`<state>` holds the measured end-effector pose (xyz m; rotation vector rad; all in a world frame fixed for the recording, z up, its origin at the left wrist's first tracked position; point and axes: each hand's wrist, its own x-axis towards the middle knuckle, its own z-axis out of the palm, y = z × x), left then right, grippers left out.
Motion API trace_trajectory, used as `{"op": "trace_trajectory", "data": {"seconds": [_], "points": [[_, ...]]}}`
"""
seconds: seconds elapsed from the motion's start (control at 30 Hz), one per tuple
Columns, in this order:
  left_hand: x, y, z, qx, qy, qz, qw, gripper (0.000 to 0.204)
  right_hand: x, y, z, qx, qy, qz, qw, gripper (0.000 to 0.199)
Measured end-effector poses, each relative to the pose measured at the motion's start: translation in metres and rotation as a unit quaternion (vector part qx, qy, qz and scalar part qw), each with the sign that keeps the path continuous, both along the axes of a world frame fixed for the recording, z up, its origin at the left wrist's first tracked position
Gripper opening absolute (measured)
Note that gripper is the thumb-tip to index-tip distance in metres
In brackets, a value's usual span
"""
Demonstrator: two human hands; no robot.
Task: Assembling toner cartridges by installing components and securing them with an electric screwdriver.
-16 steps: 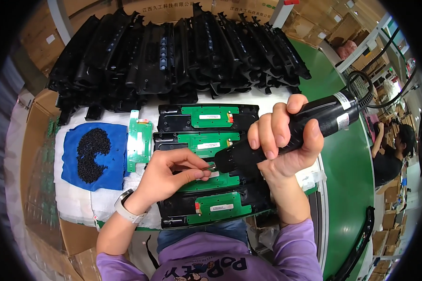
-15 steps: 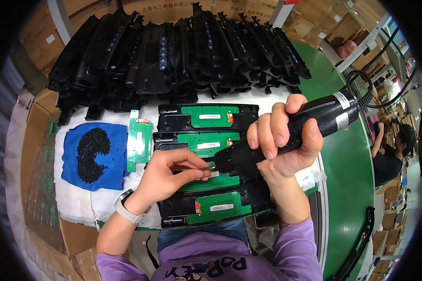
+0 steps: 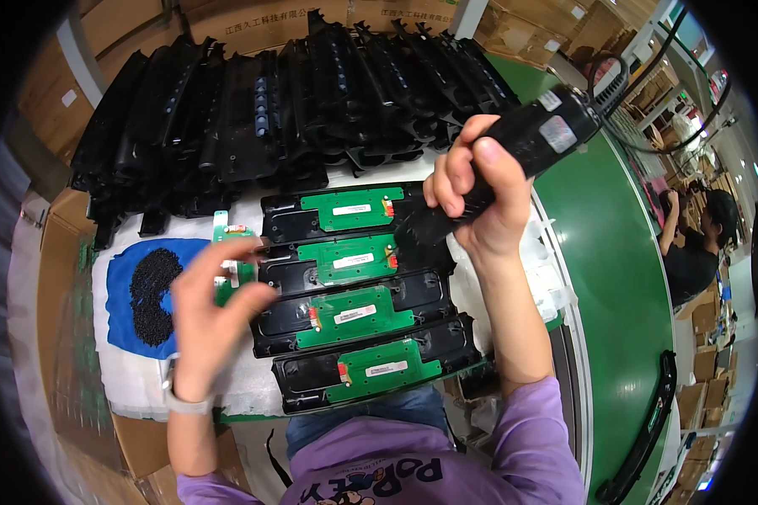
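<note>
My right hand [image 3: 487, 189] is wrapped round a black electric screwdriver [image 3: 552, 135], tilted with its nose down and to the left. The nose hangs over the right end of the second green circuit board [image 3: 328, 265] from the back; its bit is hard to make out. My left hand [image 3: 206, 324] is raised with thumb and fingers apart, holding nothing visible. It partly covers a loose green circuit board [image 3: 221, 225] and the edge of a blue cloth [image 3: 120, 282]. On the cloth lies a pile of tiny black screws [image 3: 150, 316]. Several black plastic panels [image 3: 425, 290] lie in a column, each bearing a green board.
Behind the column, many black plastic housings [image 3: 236, 160] are piled up. A green surface [image 3: 589, 278] runs along the right, with a long black part [image 3: 644, 438] on it. The screwdriver's cable [image 3: 648, 150] loops at upper right. Another person [image 3: 703, 252] sits farther right.
My left hand has moved left, away from the screwdriver tip, and its fingers have spread. My right hand has lifted the screwdriver off the third board, up and slightly left. The view has shifted a little.
</note>
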<state>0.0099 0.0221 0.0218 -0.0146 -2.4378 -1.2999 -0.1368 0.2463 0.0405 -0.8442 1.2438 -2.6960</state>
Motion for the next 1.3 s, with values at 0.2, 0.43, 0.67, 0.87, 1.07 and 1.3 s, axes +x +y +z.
{"op": "trace_trajectory", "data": {"seconds": [0.2,0.43,0.67,0.87,1.07,1.3], "points": [[0.058,-0.104,-0.019,-0.491,-0.084,0.334,0.8,0.028,-0.016,0.0,0.0,0.165,0.085,-0.059,0.981,0.024],[0.064,-0.129,-0.038,-0.393,-0.122,0.295,0.862,0.014,-0.016,-0.001,-0.006,0.185,0.076,-0.071,0.977,0.022],[0.06,-0.128,-0.04,-0.381,-0.06,0.334,0.86,0.01,-0.02,-0.009,-0.006,0.207,0.076,-0.057,0.974,0.018],[0.056,-0.125,-0.039,-0.37,-0.003,0.329,0.869,0.011,-0.019,-0.012,-0.006,0.22,0.099,-0.052,0.969,0.016],[0.034,-0.086,-0.034,0.036,-0.008,0.161,0.986,0.008,0.0,-0.015,0.002,0.219,0.104,-0.065,0.968,0.017],[0.004,0.007,-0.025,0.309,-0.088,-0.065,0.945,0.015,0.027,-0.017,0.014,-0.104,0.063,0.111,0.986,0.02]]}}
